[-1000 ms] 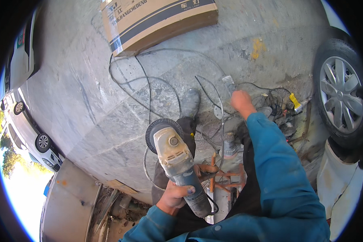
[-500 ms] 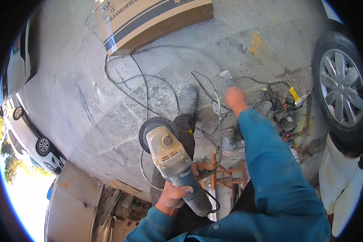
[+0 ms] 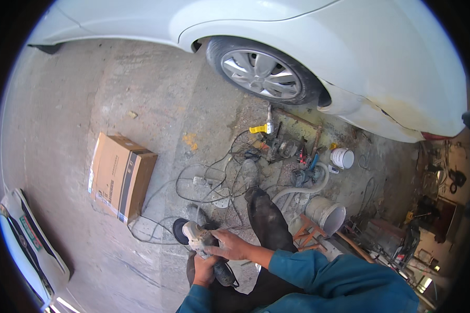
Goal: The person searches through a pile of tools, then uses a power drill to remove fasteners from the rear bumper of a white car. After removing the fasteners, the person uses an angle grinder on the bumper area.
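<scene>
Over my lap, my left hand is wrapped round the dark body of an angle grinder. My right hand closes on the same tool near its dusty pale head, fingers and thumb around the housing. A dark round disc is fitted at the head and points away from me to the left. From the tool's lower end a cord loops by my leg. Beyond it on the floor, a pale block lies among the cords.
A white car's wheel stands at the far side. Tools lie before it, including a yellow-handled one. A cardboard box sits at left. A bucket, pale hose and wooden stool are to the right. Cords cross the floor.
My right hand has left the pale block on the floor and come back onto the grinder. The view has swung right, bringing the white car into sight. My left hand still holds the grinder.
</scene>
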{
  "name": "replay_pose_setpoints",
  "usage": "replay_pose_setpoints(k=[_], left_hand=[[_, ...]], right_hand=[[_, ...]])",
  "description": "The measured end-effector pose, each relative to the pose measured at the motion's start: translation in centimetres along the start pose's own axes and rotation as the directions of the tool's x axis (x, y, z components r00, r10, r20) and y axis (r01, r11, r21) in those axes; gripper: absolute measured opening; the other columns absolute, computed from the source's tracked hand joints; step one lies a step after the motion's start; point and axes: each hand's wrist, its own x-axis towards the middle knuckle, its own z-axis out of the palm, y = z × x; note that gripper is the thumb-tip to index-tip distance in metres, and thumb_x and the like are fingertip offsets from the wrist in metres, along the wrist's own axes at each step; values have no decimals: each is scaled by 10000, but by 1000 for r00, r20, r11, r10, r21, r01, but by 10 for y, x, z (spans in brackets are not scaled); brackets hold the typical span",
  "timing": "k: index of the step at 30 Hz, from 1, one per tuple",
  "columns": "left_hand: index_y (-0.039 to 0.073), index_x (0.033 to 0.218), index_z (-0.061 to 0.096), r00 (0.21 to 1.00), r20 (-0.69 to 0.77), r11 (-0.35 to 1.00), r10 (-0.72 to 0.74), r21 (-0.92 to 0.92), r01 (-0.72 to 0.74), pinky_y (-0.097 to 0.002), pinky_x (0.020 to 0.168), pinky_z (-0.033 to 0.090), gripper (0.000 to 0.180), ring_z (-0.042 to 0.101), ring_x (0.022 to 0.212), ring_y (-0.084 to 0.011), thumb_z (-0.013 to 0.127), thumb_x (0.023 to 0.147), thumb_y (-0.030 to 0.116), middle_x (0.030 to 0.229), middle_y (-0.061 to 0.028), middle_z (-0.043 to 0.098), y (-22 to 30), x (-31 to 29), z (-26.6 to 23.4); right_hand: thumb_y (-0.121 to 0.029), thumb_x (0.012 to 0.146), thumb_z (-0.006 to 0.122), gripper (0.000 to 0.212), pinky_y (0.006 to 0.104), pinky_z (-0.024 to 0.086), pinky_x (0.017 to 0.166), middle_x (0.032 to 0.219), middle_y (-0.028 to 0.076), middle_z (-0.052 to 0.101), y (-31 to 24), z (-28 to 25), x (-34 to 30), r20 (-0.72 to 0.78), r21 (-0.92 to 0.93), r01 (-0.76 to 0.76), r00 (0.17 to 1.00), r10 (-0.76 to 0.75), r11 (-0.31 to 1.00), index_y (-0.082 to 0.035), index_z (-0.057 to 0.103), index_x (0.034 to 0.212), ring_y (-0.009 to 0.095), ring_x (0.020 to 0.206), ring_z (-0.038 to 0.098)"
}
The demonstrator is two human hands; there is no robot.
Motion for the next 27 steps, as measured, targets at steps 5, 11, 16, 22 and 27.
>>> replay_pose_setpoints(k=[5,11,16,22,27], left_hand=[[-25,1279,642,966,198,644,168,719,-260,-431,916,589,600,764,1040,-290,875,817,278,1105,-171,777,79,-36,85],[-43,1677,185,930,366,216,-34,911,-350,-469,1017,567,1157,713,1232,-432,874,830,342,1325,-346,676,133,-80,220],[-44,1359,563,941,290,231,-174,941,-247,-374,842,593,658,732,947,-206,843,890,323,1113,-154,738,126,-63,326],[-46,1274,555,906,245,256,-346,953,-160,-362,703,589,548,728,807,-195,806,916,284,960,-133,725,105,-43,439],[-70,1271,551,902,124,65,-413,992,-107,-369,695,611,560,740,803,-195,816,905,261,1000,-151,736,93,-45,496]], right_hand=[[-354,951,869,670,345,474,1108,1335,78,681,-69,-15,-93,-68,891,-88,944,322,445,-12,593,1458,180,1236,634],[-224,902,841,386,352,553,970,1142,61,773,-73,-100,-145,-353,935,314,866,353,165,-21,754,1219,182,1045,722],[-209,927,780,275,376,599,869,954,109,774,-45,-184,-171,-461,791,605,689,559,-94,8,734,1090,242,880,764],[-458,1083,608,426,381,592,809,984,87,747,-13,-257,-228,-443,752,655,590,675,-79,-69,675,1243,216,841,729],[-574,1111,502,675,435,548,976,1268,194,724,25,-266,-239,-384,872,457,415,825,176,15,663,1399,310,1139,703]])
